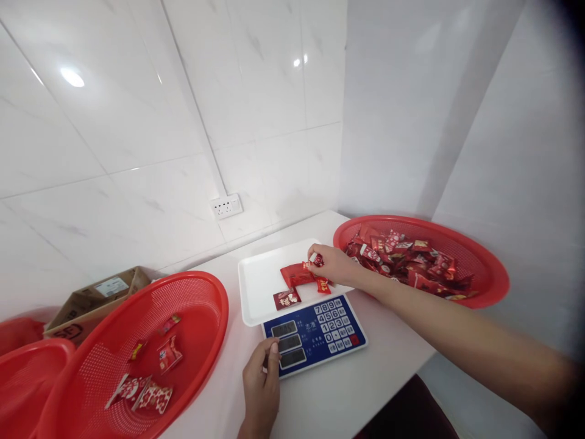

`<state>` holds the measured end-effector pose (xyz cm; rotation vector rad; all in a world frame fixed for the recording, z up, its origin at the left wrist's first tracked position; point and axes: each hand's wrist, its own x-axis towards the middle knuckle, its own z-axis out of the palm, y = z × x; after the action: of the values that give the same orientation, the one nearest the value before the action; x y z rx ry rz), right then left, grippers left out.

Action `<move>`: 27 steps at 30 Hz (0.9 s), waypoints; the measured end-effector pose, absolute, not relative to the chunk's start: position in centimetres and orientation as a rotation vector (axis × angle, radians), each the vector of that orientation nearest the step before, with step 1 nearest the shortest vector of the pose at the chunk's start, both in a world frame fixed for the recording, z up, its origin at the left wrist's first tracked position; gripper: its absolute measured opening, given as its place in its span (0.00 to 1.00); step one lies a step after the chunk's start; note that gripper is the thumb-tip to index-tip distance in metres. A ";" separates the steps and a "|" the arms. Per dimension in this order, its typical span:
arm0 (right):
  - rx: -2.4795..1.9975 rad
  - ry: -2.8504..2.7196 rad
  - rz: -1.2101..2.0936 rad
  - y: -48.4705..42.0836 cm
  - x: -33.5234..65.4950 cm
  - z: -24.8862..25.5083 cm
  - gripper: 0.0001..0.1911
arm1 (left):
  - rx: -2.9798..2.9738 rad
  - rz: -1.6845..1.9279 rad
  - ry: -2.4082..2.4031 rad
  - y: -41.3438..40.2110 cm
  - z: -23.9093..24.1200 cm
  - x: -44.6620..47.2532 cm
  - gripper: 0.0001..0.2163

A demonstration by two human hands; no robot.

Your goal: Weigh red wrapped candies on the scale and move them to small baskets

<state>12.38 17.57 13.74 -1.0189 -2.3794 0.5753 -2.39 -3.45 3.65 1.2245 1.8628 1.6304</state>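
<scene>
If the right hand's (337, 266) wrist dips while pinching a small shiny red packet (317, 260) toward the white rectangular plastic tray's (258, 277) one o'clock, packets could slide off; the left hand's (262, 381) grip, at the blue-panelled scale's (314, 342) eight o'clock, I cannot tell.

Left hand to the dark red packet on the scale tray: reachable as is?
Likely yes: the left hand is by the displays of the scale, near the dark red packet. Only the low tray rim seems to intervene; the right hand is farther right.
</scene>
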 end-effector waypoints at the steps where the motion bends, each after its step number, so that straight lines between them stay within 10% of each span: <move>1: -0.993 -2.381 0.603 17.3 12.2 13.9 0.06 | 1.226 1.631 1.860 -3.4 3.7 -2.3 0.17; 27: -1.059 -1.587 1.499 6.4 22.0 2.6 0.22 | 1.230 1.624 1.915 -3.9 4.0 -1.8 0.15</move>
<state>21.98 6.43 2.62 -1.0586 -1.5867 1.4991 -1.78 -3.92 4.02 1.2300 1.9148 1.6245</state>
